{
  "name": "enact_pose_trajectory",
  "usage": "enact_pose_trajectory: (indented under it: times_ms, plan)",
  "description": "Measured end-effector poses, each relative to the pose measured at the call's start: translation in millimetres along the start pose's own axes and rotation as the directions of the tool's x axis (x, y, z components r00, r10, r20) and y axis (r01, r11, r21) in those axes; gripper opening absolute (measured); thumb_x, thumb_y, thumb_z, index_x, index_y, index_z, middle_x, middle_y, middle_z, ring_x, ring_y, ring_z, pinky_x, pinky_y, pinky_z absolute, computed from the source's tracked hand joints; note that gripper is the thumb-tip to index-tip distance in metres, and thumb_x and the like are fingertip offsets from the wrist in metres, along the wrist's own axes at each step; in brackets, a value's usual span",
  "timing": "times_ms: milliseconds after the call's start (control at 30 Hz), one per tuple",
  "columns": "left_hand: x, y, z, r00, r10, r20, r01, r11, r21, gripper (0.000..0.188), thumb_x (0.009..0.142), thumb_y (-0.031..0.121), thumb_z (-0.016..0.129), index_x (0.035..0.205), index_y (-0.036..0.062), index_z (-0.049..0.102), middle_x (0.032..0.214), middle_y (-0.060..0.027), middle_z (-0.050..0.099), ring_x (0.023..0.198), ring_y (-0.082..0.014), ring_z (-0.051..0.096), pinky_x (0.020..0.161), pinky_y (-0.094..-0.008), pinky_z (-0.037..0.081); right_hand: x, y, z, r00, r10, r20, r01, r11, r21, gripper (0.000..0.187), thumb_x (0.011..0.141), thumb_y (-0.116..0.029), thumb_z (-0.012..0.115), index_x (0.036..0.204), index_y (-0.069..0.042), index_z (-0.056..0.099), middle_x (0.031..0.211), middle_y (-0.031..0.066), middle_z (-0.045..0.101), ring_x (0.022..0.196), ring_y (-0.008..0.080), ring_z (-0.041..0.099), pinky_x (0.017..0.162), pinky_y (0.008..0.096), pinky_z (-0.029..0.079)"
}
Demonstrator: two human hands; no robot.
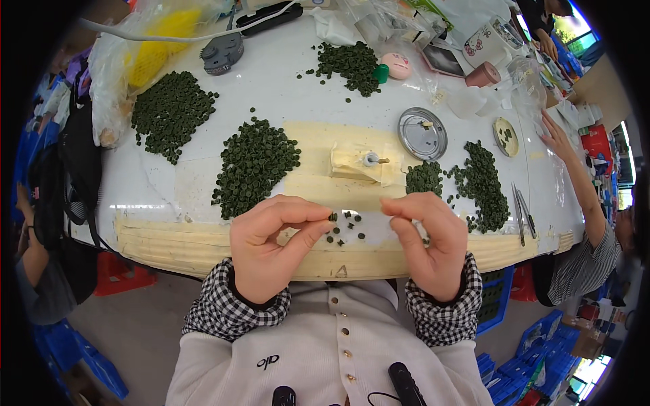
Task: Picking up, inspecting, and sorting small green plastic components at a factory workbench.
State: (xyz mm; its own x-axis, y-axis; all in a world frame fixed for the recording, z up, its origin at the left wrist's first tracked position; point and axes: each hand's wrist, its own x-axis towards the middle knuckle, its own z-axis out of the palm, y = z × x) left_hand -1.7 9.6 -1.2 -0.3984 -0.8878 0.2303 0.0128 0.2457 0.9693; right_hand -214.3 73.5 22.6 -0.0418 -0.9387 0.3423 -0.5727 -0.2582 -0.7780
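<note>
My left hand (267,247) is closed in a pinch near the table's front edge, with a small dark green round piece (333,217) between thumb and fingertip. Across a short gap, my right hand (437,240) is curled with its thumb and index fingertip slightly apart, and nothing shows between them. Several loose green pieces (349,226) lie on the tabletop between the hands. Beyond them stands a small block wrapped in cream tape (349,168), topped by a metal fitting with a brown pin (381,161).
Green piles surround the work spot: a big one (254,162) left, others farther left (172,111), at the back (349,64) and right (482,186). A round metal lid (422,134) and tweezers (518,215) lie right. Another person's arm (572,162) reaches the right edge.
</note>
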Motion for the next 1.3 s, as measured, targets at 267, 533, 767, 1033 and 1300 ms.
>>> enact_pose_trajectory:
  times_ms: [267,533,767,1033,1300]
  plan:
    - [2.0,-1.8,-14.9,0.966,0.201,0.165,-0.260,0.756,0.600,0.016,0.071,-0.004,0.073,0.086,0.0013,0.068,0.077,-0.0070,0.061,0.070,-0.0240,0.054,0.061,-0.0321,0.045,-6.6,17.3,-7.6,0.999,0.051,-0.004,-0.047,0.885,-0.463,0.010,0.073,-0.003,0.072,0.081,-0.003,0.064,0.077,0.0076,0.060,0.074,0.0274,0.053,0.066,0.0369,0.044]
    - [4.7,7.1,-26.5,0.983,0.174,0.062,-0.174,0.754,0.633,0.014,0.072,-0.006,0.071,0.085,-0.0001,0.067,0.078,-0.0079,0.059,0.073,-0.0219,0.053,0.063,-0.0300,0.043,-3.6,16.3,1.0,1.000,-0.024,-0.013,0.013,0.832,-0.554,0.010,0.073,-0.005,0.072,0.081,-0.004,0.065,0.078,0.0052,0.059,0.076,0.0252,0.053,0.068,0.0361,0.043]
    - [2.4,11.7,-46.3,0.983,0.179,0.037,-0.149,0.670,0.727,0.016,0.073,-0.005,0.072,0.087,0.0014,0.069,0.077,-0.0069,0.056,0.075,-0.0215,0.051,0.064,-0.0308,0.041,-11.6,19.5,-0.7,0.992,-0.128,0.014,0.109,0.776,-0.622,0.014,0.070,-0.005,0.072,0.083,-0.005,0.066,0.077,0.0040,0.058,0.077,0.0233,0.053,0.068,0.0355,0.043]
    - [3.3,-1.5,-33.1,0.982,0.163,0.095,-0.180,0.645,0.743,0.015,0.072,0.000,0.074,0.085,0.0036,0.067,0.074,-0.0063,0.056,0.073,-0.0254,0.050,0.063,-0.0355,0.043,-8.9,18.2,-0.2,0.999,-0.048,-0.010,0.037,0.863,-0.504,0.013,0.070,0.000,0.071,0.079,-0.003,0.062,0.079,0.0074,0.059,0.077,0.0261,0.055,0.068,0.0374,0.045]
    - [-3.3,11.2,-19.8,0.999,0.004,0.036,-0.012,0.973,0.231,0.010,0.078,-0.006,0.070,0.086,0.0002,0.066,0.089,-0.0085,0.067,0.072,-0.0153,0.061,0.068,-0.0256,0.049,-5.1,-10.7,13.3,0.996,0.035,-0.077,-0.035,0.999,0.007,0.014,0.072,0.009,0.069,0.082,0.000,0.064,0.079,0.0099,0.066,0.069,0.0220,0.064,0.062,0.0280,0.050]
